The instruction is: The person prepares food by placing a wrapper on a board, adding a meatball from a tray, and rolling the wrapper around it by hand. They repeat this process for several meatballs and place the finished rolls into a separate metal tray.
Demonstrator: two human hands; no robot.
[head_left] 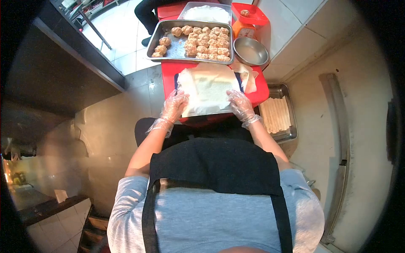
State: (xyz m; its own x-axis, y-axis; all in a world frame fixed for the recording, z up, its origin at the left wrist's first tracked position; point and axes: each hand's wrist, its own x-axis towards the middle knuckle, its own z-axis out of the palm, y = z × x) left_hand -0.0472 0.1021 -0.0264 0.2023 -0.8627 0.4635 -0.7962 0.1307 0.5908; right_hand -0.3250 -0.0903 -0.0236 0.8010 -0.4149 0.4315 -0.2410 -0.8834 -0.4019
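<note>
A thin whitish sheet (pixel 206 86) lies spread over a flat dark-edged board or tray (pixel 241 81) in front of me. My left hand (pixel 174 107), in a clear plastic glove, has its fingers closed at the sheet's left edge. At the right edge, my right hand (pixel 241 105), gloved the same way, pinches the sheet with its fingertips. A crumpled cream-coloured piece of similar sheet (pixel 249 79) hangs just beyond my right hand. Behind the sheet, a metal tray (pixel 175 51) carries many lumpy balls of filling (pixel 202 41).
A round metal bowl (pixel 251 51) stands beside an orange scale (pixel 243 30) with a red pan (pixel 253 17). A clear plastic box (pixel 224 7) holds white material. All rest on a red surface (pixel 169 74). Low right, another metal tray (pixel 291 130) holds long pale strips (pixel 275 116).
</note>
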